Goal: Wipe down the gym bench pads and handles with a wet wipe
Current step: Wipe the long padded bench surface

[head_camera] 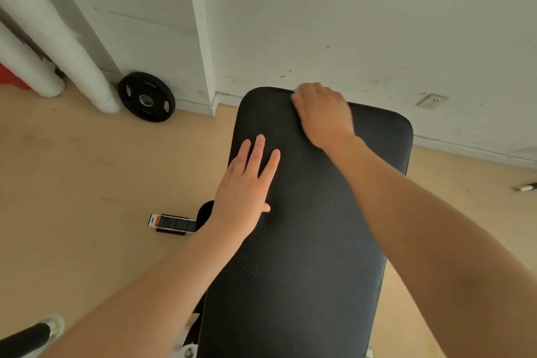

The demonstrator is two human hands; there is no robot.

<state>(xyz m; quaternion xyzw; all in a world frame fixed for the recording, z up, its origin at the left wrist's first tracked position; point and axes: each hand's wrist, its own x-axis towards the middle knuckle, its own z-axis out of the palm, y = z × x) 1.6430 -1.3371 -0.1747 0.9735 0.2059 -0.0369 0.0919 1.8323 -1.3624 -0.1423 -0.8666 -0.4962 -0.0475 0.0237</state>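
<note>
Pressing left hand (245,183) flat, fingers spread, on the bench pad (305,241); right hand (322,113) curled at its far edge (white wipe (297,91) barely showing)

Single head cam, wide-angle, worn by the person, looking forward and steeply down along the bench pad (305,227). Pad fills centre frame, near end cut off by the bottom edge, far end close to the wall (319,23). Camera is close: both forearms enter from the bottom corners, left hand (247,183) and right hand (322,113) land mid-frame to upper centre. Strong barrel distortion, wall lines and pipes (49,26) bow at the left edge. Floor (87,168) visible both sides of the pad, plate (146,97) against the wall at upper left. No second view, so no overlap.
</note>
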